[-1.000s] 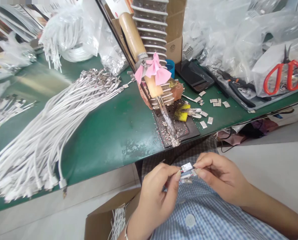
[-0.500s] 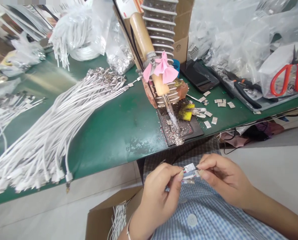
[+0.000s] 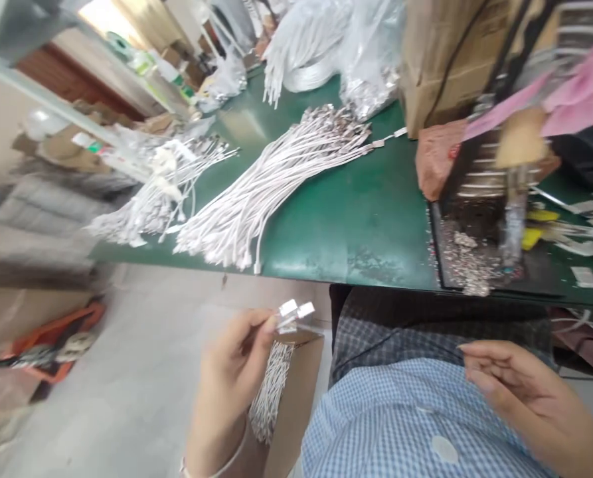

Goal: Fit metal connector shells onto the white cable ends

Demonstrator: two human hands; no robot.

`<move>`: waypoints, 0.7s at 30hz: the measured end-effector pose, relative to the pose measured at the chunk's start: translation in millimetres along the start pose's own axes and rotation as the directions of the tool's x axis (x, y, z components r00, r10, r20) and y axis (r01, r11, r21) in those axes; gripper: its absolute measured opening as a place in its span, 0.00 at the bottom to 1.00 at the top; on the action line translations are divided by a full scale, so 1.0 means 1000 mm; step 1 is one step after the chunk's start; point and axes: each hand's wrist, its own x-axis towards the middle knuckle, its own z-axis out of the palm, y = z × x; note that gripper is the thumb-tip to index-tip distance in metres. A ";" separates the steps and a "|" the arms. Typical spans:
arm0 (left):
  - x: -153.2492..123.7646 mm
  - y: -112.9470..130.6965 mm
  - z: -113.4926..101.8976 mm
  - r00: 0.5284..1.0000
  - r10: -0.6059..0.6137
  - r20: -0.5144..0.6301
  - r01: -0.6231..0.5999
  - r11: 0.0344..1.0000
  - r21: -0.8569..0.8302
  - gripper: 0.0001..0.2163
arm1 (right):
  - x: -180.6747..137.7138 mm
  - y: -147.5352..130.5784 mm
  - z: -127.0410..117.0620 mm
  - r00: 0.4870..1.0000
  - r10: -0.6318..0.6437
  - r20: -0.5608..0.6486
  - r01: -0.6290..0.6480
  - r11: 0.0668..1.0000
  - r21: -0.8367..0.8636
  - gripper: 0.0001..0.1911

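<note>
My left hand pinches a few small USB connectors between thumb and forefinger. Their metal shells point right, over the floor and the edge of an open cardboard box. What trails behind them is hidden by the hand. My right hand hovers in front of the checked shirt, fingers loosely curled and apart from the thumb, with nothing visible in it. On the green table lies a large bundle of white USB cables, metal ends toward the back right.
A soldering iron with pink cloth points down over a dark solder-littered tray at the right. Below, the cardboard box holds white cables. A smaller cable pile lies left; plastic bags stand behind.
The view has swung left. My hands have parted: the left has carried the connectors left toward the cardboard box, and the right has let go of the piece it was touching.
</note>
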 end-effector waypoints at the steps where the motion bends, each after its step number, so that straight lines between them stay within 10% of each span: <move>1: -0.006 -0.012 -0.007 0.995 -0.100 -0.023 0.101 0.993 0.054 0.06 | 0.003 0.005 -0.002 0.999 0.021 0.031 -0.020 0.999 -0.029 0.16; 5: -0.030 -0.072 -0.021 0.889 -0.456 -0.040 0.444 0.840 0.312 0.13 | 0.016 0.023 -0.010 0.982 0.049 0.184 -0.027 0.992 -0.122 0.17; 13: -0.096 -0.195 0.015 0.711 -0.701 -0.057 0.646 0.619 0.446 0.13 | 0.015 0.008 0.004 0.988 0.022 0.154 0.001 0.989 -0.149 0.05; 21: -0.084 -0.191 0.035 0.862 -0.501 -0.078 0.495 0.799 0.341 0.17 | 0.015 0.020 0.009 0.987 0.074 0.145 -0.047 0.982 -0.185 0.08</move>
